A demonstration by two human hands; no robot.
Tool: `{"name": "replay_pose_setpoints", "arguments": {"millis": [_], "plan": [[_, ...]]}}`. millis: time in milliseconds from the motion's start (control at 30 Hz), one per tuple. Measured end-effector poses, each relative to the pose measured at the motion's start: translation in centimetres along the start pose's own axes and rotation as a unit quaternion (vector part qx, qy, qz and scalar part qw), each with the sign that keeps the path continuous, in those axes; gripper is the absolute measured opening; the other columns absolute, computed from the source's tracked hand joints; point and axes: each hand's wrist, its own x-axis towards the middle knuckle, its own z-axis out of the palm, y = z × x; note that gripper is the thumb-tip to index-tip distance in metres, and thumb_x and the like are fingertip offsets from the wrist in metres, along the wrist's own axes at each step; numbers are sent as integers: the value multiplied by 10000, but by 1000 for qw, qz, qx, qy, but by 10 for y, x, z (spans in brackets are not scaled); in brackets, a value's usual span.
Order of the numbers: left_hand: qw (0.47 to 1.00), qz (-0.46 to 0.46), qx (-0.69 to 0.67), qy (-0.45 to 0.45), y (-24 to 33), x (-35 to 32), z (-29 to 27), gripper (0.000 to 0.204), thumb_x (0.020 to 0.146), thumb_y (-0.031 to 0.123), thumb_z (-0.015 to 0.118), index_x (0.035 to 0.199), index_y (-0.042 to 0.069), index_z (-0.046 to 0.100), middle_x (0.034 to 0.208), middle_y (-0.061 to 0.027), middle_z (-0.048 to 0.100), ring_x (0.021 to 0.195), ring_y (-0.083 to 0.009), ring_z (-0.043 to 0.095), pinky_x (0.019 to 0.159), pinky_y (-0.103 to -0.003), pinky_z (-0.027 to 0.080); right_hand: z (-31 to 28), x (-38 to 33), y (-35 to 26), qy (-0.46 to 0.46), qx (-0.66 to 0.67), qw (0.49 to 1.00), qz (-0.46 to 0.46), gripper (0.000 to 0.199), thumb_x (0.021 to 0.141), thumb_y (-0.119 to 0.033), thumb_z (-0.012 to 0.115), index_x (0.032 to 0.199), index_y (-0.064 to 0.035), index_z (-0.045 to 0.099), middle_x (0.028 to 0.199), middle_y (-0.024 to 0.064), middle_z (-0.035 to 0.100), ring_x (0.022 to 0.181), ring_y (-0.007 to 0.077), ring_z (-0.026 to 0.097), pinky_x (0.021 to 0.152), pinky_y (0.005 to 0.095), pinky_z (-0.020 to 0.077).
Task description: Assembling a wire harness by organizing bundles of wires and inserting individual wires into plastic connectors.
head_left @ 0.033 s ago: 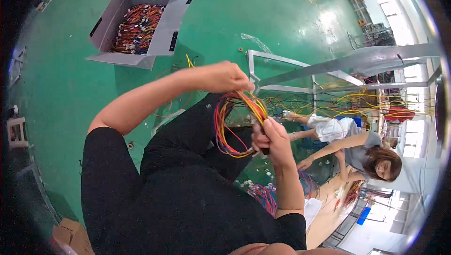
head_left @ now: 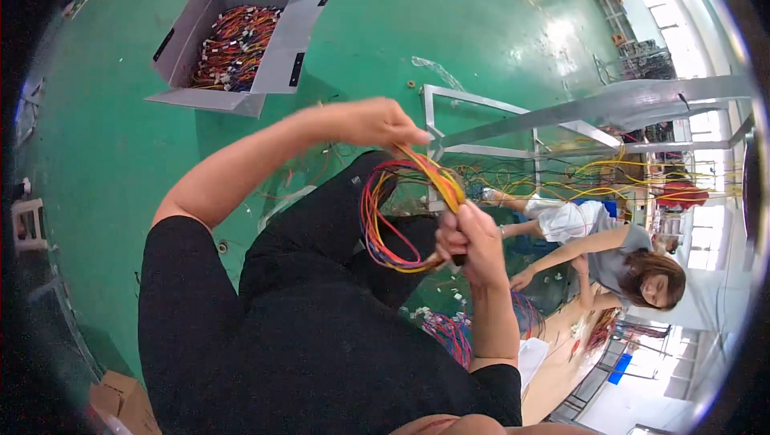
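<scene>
A looped wire harness (head_left: 370, 228) of red, yellow, orange and dark wires hangs between my two hands, over my dark-clad legs. My right hand (head_left: 472, 244) is closed round the bundle on the right of the loop. Above it, my left hand (head_left: 387, 125) is closed on the upper end of the wires, its fingertips smeared by motion. The stretch of wires between the hands is drawn fairly straight, and the rest curves down in a ring.
An open grey box (head_left: 277, 66) full of wire harnesses stands on the green floor (head_left: 361, 42). A metal frame (head_left: 513, 126) with hanging wires runs off right. A co-worker (head_left: 634, 263) sits at a wooden table (head_left: 553, 371). Red and blue wires (head_left: 453, 339) lie near my right forearm.
My left hand has shifted slightly along the upper wires, and its fingers are blurred. The loop has swung a little to the left and lower. My right hand keeps its grip.
</scene>
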Motion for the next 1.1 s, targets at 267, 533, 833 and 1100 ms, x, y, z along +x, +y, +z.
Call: {"name": "replay_pose_setpoints", "arguments": {"millis": [267, 533, 833, 1100], "plan": [[991, 20, -34, 129, -138, -44, 27, 280, 922, 233, 452, 797, 47, 620, 705, -39, 548, 669, -149, 536, 618, -297, 443, -52, -37, -48, -13, 502, 855, -131, 239, 1009, -262, 348, 861, -85, 413, 623, -46, 304, 476, 54, 281, 471, 209, 297], [978, 11, 193, -79, -45, -86, 148, 243, 941, 259, 436, 927, 30, 514, 870, -167, 624, 854, -368, 615, 706, -463, 482, -81, 18, -26, 262, 126, 915, -280, 239, 988, -269, 419, 828, -92, 437, 611, -27, 366, 485, 73, 318, 494, 238, 346], [940, 132, 316, 0, 67, -21, 65, 357, 845, 384, 589, 749, 40, 595, 673, -173, 617, 654, -362, 619, 610, -461, 501, -21, 28, 33, 106, -438, 871, -196, 270, 987, -239, 399, 1001, -2, 528, 741, 57, 595, 579, 137, 556, 586, 282, 488], [990, 118, 63, -44, 17, -4, -40, 191, 840, 221, 666, 869, 33, 681, 712, 4, 640, 676, -63, 530, 613, -251, 429, -25, -20, 17, -15, -75, 997, 16, 262, 971, -286, 432, 1054, -42, 480, 554, -52, 327, 444, 54, 314, 495, 234, 389]]}}
